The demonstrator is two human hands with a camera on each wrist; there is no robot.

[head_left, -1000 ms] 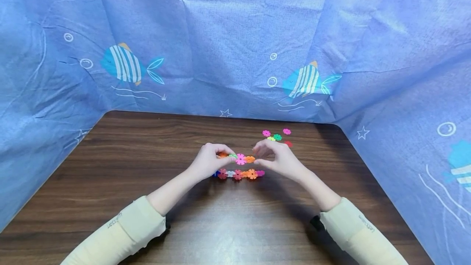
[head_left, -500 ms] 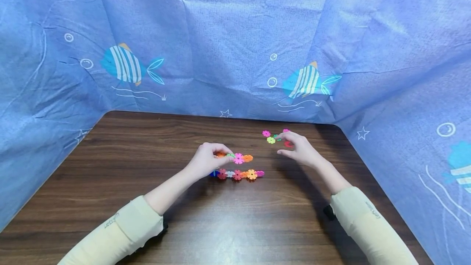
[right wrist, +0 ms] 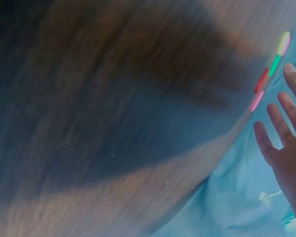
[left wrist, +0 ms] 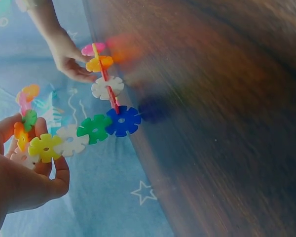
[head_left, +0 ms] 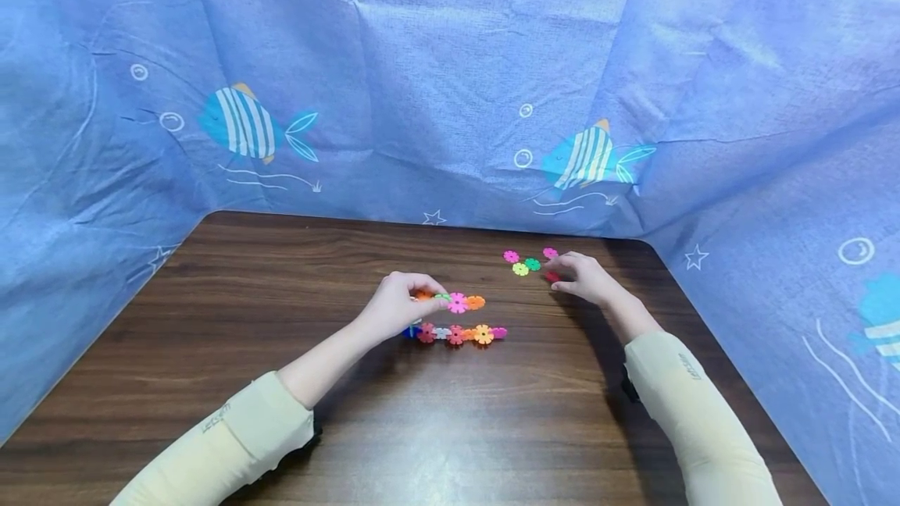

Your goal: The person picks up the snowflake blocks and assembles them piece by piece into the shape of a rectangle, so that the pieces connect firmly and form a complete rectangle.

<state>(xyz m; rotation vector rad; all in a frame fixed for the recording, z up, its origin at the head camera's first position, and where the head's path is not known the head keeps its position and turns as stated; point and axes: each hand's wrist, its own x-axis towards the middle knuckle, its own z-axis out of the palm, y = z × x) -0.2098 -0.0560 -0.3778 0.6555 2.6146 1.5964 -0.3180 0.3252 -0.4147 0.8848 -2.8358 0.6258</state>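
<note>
My left hand (head_left: 390, 309) pinches a chain of interlocked plastic snowflake discs (head_left: 457, 303), holding it near a green disc. The chain bends round: in the left wrist view it runs past yellow, white and green discs to a blue disc (left wrist: 122, 121), then on along a second arm. That second arm, with an orange disc (head_left: 483, 334), appears nearer the body in the head view. My right hand (head_left: 589, 279) is over the loose discs at the back right, fingers spread with nothing seen in them. Its fingertips are close to a red disc (head_left: 551, 276) and a pink disc (head_left: 550, 253).
Beside those lie a green disc (head_left: 532, 264), a yellow-green disc (head_left: 520, 269) and another pink disc (head_left: 511, 256). Everything is on or above a dark wooden table (head_left: 281, 272). A blue fish-print curtain (head_left: 450, 84) hangs behind the table's back edge.
My right hand has left the orange end of the chain and moved right and back to the loose discs. The left hand keeps its pinch on the chain almost in place.
</note>
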